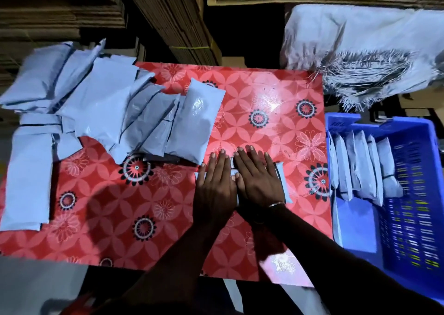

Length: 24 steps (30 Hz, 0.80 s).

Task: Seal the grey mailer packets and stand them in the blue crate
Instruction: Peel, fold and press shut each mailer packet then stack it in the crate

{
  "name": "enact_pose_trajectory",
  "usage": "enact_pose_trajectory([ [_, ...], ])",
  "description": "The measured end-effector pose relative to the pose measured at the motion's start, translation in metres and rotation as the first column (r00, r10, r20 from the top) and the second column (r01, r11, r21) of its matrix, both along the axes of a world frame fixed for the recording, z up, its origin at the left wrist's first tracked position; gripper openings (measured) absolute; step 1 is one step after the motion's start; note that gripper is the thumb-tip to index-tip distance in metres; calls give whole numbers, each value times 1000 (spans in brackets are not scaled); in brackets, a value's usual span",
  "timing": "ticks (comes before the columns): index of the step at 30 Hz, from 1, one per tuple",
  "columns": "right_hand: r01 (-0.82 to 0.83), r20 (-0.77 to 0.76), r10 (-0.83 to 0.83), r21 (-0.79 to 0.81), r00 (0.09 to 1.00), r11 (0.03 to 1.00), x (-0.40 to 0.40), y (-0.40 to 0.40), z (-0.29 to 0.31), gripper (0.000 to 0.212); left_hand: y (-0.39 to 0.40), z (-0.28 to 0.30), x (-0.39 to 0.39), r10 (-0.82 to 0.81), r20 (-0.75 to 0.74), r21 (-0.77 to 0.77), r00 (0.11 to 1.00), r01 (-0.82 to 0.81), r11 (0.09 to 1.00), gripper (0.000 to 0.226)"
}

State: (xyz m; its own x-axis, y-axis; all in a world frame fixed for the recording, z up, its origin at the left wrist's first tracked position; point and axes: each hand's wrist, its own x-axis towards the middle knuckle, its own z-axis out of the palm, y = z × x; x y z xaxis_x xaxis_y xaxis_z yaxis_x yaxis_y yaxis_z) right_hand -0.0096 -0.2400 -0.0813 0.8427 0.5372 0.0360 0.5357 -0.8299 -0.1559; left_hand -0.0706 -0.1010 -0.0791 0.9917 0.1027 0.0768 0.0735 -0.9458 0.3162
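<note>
Grey plastic shows only at the edges of the packet being worked point(283, 185), because both hands lie flat on top of it near the middle of the red flowered tablecloth point(264, 93). The left hand point(215, 185) and the right hand point(258, 180) sit side by side, touching, fingers straight and spread, palms down; neither grips anything. That flat pressure most likely serves to press the adhesive flap closed and squeeze air out, so the packet will stand slim in the crate. A thin bangle point(276, 204) circles the right wrist.

Waiting packets are piled on the left part of the table point(115, 112), overlapping like fanned cards and leaning toward the hands, so the nearest one point(194, 122) can be drawn over with a short reach. Whether these are already sealed cannot be told.

At the right, just beside the table edge, the blue crate point(408, 206) holds a row of finished packets point(360, 163) standing on edge at its far end, leaning on each other; the near part of the crate has room left, which suggests the task is in an early to middle stage. Beyond the crate lies a bundle of empty mailer bags point(360, 74), and stacks of flat cardboard point(60, 14) fill the background.
</note>
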Motion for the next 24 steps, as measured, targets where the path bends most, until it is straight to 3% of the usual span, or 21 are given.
enact_pose_trajectory([
  [15, 3, 74, -12, 116, 997, 993, -1, -2, -14, 51, -7, -7, 3, 46, -89, 120, 995, -35, 992, 57],
  [24, 39, -127, -36, 25, 991, 999, 5, 0, -12, 61, -6, -12, 3, 11, -30, 138, 999, -7, 990, 52],
])
